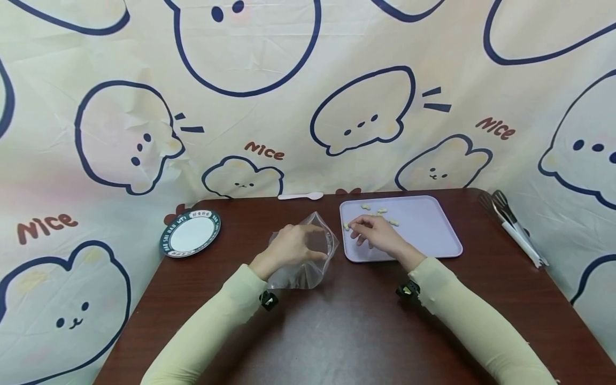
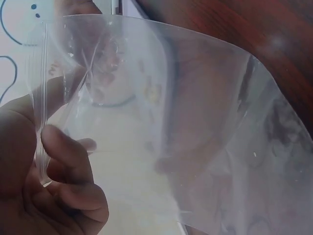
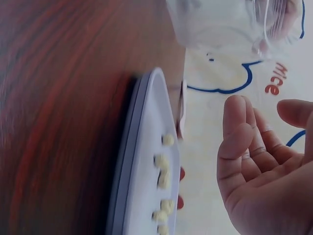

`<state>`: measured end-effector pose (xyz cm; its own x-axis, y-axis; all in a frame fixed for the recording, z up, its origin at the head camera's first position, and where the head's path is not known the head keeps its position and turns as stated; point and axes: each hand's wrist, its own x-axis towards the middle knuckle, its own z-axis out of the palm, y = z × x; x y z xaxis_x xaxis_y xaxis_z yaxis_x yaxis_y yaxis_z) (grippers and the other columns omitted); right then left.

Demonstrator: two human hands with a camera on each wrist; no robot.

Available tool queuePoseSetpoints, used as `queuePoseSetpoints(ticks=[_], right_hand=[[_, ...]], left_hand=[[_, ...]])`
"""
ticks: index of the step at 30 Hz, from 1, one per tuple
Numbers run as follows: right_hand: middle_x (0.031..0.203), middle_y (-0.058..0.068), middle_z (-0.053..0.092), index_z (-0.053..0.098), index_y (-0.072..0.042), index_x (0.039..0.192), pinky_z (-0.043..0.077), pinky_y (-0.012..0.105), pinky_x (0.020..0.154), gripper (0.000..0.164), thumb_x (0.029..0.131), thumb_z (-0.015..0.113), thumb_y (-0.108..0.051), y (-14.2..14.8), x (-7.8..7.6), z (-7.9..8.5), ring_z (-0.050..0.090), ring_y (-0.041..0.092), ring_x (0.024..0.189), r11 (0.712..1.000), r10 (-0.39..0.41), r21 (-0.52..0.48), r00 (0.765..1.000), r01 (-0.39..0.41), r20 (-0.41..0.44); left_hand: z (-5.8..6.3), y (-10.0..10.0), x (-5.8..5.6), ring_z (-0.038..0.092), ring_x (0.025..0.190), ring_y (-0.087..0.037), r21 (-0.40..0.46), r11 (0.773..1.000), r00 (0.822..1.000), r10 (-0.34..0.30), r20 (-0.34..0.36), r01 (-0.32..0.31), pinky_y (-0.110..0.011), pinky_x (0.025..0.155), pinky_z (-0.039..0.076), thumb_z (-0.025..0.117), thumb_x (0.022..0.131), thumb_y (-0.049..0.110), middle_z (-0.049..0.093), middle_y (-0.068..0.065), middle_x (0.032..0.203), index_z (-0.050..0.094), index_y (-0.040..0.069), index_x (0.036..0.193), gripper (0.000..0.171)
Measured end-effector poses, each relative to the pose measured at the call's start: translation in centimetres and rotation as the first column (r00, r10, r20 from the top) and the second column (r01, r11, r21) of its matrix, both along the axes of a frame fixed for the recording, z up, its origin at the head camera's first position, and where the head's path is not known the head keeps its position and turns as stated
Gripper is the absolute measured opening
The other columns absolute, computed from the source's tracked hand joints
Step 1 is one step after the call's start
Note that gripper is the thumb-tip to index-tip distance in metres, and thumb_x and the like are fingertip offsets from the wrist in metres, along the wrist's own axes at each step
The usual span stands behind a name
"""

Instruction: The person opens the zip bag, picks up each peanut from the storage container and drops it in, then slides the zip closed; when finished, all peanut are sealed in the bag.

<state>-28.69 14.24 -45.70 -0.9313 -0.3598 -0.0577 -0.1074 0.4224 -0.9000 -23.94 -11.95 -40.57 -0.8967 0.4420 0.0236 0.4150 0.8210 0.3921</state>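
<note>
My left hand (image 1: 291, 247) holds a clear plastic zip bag (image 1: 299, 275) up by its mouth, thumb and fingers spread apart at the opening. In the left wrist view, curled fingers (image 2: 73, 169) grip the bag's ridged zip edge, and the see-through bag (image 2: 210, 127) fills much of the picture. Over the left part of a pale lilac tray (image 1: 425, 230) hovers my right hand (image 1: 377, 235). The right wrist view shows its loosely bent fingers (image 3: 235, 147) with the thumb apart and nothing between. Several small pale-yellow pieces (image 3: 164, 178), peanut-like in shape, lie on the tray.
A white plate with a green rim (image 1: 191, 233) is at the table's left edge. Along the back edge lies a white spoon (image 1: 300, 196). Whisk-like utensils with white handles (image 1: 517, 230) lie at the right edge. A printed cloth (image 1: 356, 171) hangs behind the table.
</note>
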Motion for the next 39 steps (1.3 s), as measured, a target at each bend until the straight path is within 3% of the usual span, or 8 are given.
queuePoseSetpoints(ticks=[11,18,25,32,39], right_hand=[[0.098,0.012,0.073,0.068,-0.007,0.118,0.050,0.032,0.057,0.028,0.099,0.057,-0.023,2.2,-1.3,-1.3,0.070,0.020,0.077,0.993,-0.054,0.098,0.997,0.059,-0.055],[0.096,0.011,0.072,0.068,-0.005,0.116,0.051,0.030,0.055,0.026,0.098,0.057,-0.018,3.0,-1.8,-2.1,0.069,0.020,0.077,0.985,-0.075,0.148,0.995,0.084,-0.062],[0.095,0.008,0.073,0.070,-0.006,0.117,0.050,0.031,0.062,0.027,0.096,0.061,-0.022,1.2,-0.7,-0.8,0.069,0.016,0.075,0.991,0.016,0.136,0.998,-0.006,-0.069],[0.094,0.010,0.074,0.072,-0.014,0.104,0.050,0.032,0.058,0.023,0.099,0.061,-0.033,-1.3,0.6,0.6,0.069,0.019,0.076,0.988,0.139,0.074,0.988,-0.133,-0.070],[0.095,0.019,0.072,0.072,-0.017,0.105,0.047,0.029,0.055,0.024,0.097,0.064,-0.039,-2.4,1.3,0.8,0.067,0.024,0.076,0.987,0.163,0.012,0.986,-0.163,-0.029]], left_hand=[[-0.1,-0.2,0.1,0.052,0.068,-0.015,0.042,0.999,1.000,0.025,0.017,-0.026,-0.029,0.062,0.043,0.087,0.073,0.046,0.065,0.001,0.085,0.062,0.018,0.128,0.066],[-0.1,-0.2,0.2,0.052,0.070,-0.014,0.075,0.997,0.998,-0.007,0.067,0.002,-0.028,0.060,0.043,0.087,0.074,0.043,0.061,-0.003,0.082,0.057,0.025,0.124,0.061],[-0.2,0.0,0.2,0.049,0.065,-0.012,0.076,0.997,0.998,-0.024,0.063,0.019,-0.028,0.057,0.042,0.087,0.074,0.043,0.055,0.001,0.076,0.056,0.026,0.126,0.063],[-0.2,0.3,0.2,0.044,0.058,-0.010,0.073,0.996,0.998,-0.050,0.039,0.048,-0.026,0.055,0.039,0.087,0.075,0.042,0.051,0.001,0.068,0.057,0.023,0.129,0.064],[-0.3,0.4,0.1,0.044,0.059,-0.010,0.070,0.997,0.997,-0.045,0.061,0.041,-0.025,0.054,0.037,0.087,0.075,0.042,0.050,0.002,0.068,0.057,0.024,0.129,0.064]])
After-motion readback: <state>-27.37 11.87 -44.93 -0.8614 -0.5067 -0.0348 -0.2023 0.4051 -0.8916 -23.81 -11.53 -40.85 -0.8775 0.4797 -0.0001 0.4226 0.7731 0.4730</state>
